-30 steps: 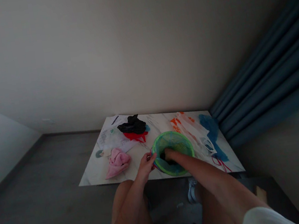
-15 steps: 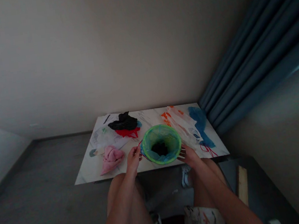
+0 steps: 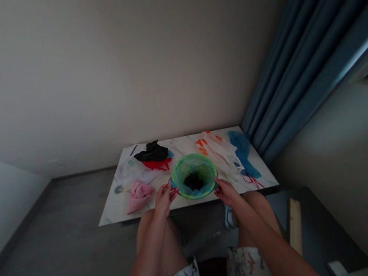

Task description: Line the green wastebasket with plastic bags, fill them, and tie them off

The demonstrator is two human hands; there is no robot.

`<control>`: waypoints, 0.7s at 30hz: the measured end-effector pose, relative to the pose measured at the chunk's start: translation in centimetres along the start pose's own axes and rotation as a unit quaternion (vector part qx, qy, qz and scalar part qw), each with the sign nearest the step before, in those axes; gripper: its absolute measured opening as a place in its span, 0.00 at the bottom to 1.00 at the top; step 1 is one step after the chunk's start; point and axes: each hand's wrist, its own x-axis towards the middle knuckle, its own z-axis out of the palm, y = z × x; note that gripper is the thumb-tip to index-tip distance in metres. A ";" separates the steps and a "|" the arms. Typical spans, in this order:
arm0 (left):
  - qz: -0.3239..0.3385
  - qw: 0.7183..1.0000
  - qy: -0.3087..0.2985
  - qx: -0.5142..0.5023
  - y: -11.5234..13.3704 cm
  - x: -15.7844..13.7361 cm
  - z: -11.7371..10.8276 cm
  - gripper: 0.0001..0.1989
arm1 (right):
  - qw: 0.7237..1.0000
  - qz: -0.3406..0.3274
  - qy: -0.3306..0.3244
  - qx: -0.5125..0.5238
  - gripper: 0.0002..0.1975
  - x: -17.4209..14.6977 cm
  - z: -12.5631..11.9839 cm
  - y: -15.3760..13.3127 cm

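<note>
A green trash bin (image 3: 197, 195) stands at the table's near side, lined with a translucent blue drawstring trash bag (image 3: 206, 173). Something dark shows at its bottom; I cannot make out what it is. My left hand (image 3: 165, 199) is closed on the bag's folded-over edge and red drawstring, just left of the rim. On the opposite side, my right hand (image 3: 226, 190) pinches the bag's edge beside the rim. A pink cloth (image 3: 140, 195) lies crumpled left of my left hand. Right of the bin lie a white and orange plastic bag (image 3: 222, 151) and a flat blue bag (image 3: 241, 148) with red drawstring.
A black plastic bag (image 3: 151, 152) lies over a red bag (image 3: 157, 165) at the table's back left, near a whitish clear bag (image 3: 132, 171). The marbled table (image 3: 112, 215) meets the wall. A blue curtain (image 3: 284, 73) hangs at right, above a wooden strip (image 3: 295, 225).
My right hand's fingers, spread beside the bin before, have closed on the bag's edge at the right. My left hand stays at the left edge. The view has shifted slightly.
</note>
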 end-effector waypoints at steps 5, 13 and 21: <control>-0.024 1.000 -0.009 0.018 0.4 -1.4 0.0 0.25 | 0.943 -0.142 0.160 -0.254 0.16 -0.9 1.1 -0.8; -0.064 0.991 -0.080 0.088 2.3 -0.3 1.7 0.26 | 0.858 -0.188 0.186 -0.440 0.09 -1.1 2.3 -3.5; 0.029 0.999 -0.042 -0.011 0.1 -1.1 0.9 0.33 | 0.983 -0.066 0.114 -0.128 0.26 0.4 0.7 -1.3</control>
